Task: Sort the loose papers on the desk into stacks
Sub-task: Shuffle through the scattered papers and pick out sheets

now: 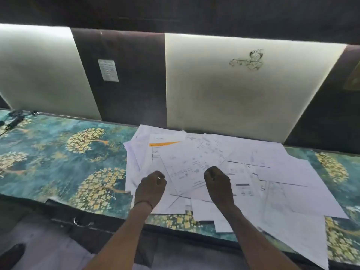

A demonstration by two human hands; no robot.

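Several loose white papers (253, 172) lie scattered and overlapping on the right half of the desk (58, 152), some hanging over its front edge. One sheet with an orange stripe (165, 143) lies near the back of the pile. A tilted printed sheet (185, 168) sits on top between my hands. My left hand (151, 185), with a dark thread round the wrist, has its fingers curled at this sheet's left edge. My right hand (218, 185) is curled at its right edge. Both seem to pinch the sheet; the fingertips are hidden.
The desk top carries a teal cover with yellow tree patterns. Dark cables (15, 118) lie at its far left corner. Lit white wall panels (243, 84) and a small note (108, 70) stand behind. A drawer handle (81, 223) is below the front edge.
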